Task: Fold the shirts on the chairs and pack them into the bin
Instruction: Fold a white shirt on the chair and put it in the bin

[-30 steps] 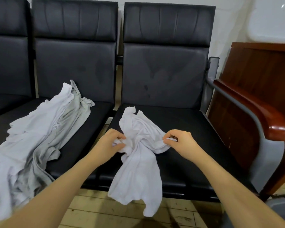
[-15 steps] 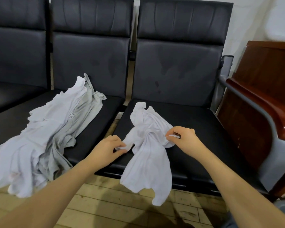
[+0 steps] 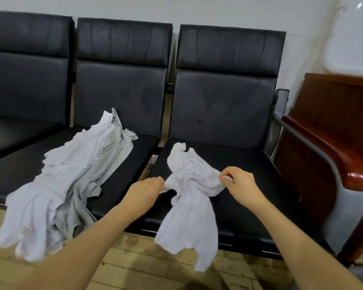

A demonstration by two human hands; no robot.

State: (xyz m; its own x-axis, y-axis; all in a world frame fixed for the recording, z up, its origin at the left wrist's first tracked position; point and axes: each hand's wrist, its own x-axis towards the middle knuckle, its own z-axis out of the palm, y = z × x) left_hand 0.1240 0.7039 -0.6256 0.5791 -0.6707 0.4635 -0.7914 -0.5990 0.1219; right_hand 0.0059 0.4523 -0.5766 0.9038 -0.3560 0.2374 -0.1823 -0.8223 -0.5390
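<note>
On the far left one chair seat [image 3: 19,132] carries nothing that I can see. On the middle seat [image 3: 122,170] lies the heap of shirts [image 3: 71,176], white ones and a grey one mixed, running from near the backrest down to the front edge, where the lower ends hang over toward the wooden floor [image 3: 134,266]. I judge they wait there because I take them one by one.

My left hand [image 3: 144,190] pinches an edge of the white shirt [image 3: 189,197] near the front left corner of the right seat [image 3: 249,185], fingers curled round the cloth. The shirt is crumpled: its upper part rests on the seat toward the backrest, its lower part hangs over the front edge. My right hand [image 3: 239,181] pinches the other side of the same shirt, more to the middle of the seat. I hold it at two points, I think, to pull it apart and spread it flat, since folding needs a smooth surface under it.

At the right stands a wooden armrest [image 3: 352,170], close to the seat edge. The bin I cannot see here, so packing is a later step
</note>
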